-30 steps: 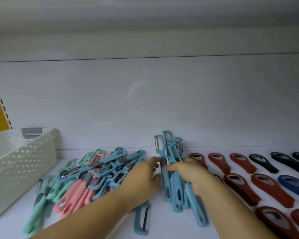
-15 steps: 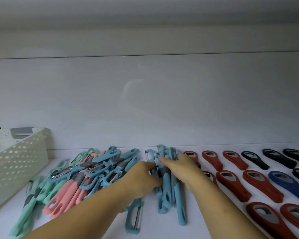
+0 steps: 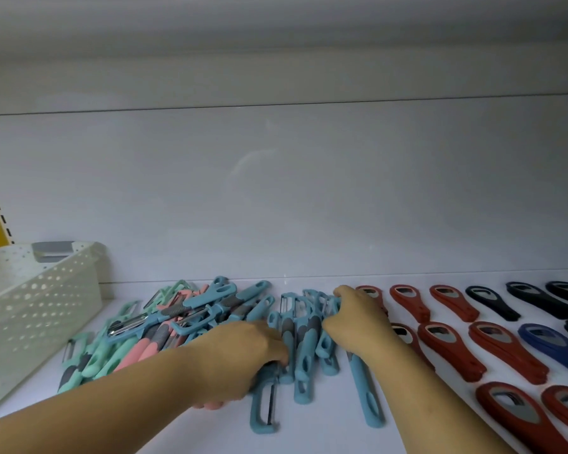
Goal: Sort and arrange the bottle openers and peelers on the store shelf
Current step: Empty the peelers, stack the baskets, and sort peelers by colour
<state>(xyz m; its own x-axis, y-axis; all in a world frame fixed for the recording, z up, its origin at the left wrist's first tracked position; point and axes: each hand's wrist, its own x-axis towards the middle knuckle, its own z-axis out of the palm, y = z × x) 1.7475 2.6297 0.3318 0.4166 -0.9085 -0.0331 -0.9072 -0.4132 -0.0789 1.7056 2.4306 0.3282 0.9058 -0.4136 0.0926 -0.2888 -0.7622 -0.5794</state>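
Observation:
A row of blue peelers (image 3: 304,339) lies side by side at the shelf's middle, heads toward the back. My left hand (image 3: 243,355) sits at the row's left side, fingers curled onto the handles. My right hand (image 3: 354,319) covers the row's right side, fingers curled round the peeler heads. One blue peeler (image 3: 264,407) lies reversed in front of my left hand and another (image 3: 364,391) lies under my right wrist. A mixed pile of blue, pink and mint peelers (image 3: 164,326) is heaped to the left. Red bottle openers (image 3: 446,348), black ones (image 3: 492,303) and a blue one (image 3: 551,345) lie in rows at the right.
A white perforated basket (image 3: 40,306) stands at the far left of the white shelf (image 3: 309,434). The shelf's back wall rises just behind the peelers. A yellow upright with slots shows at the left edge.
The bunched blue peelers have been pushed back and flattened into a row. My right hand moved up to their heads; my left hand slid down along the handles.

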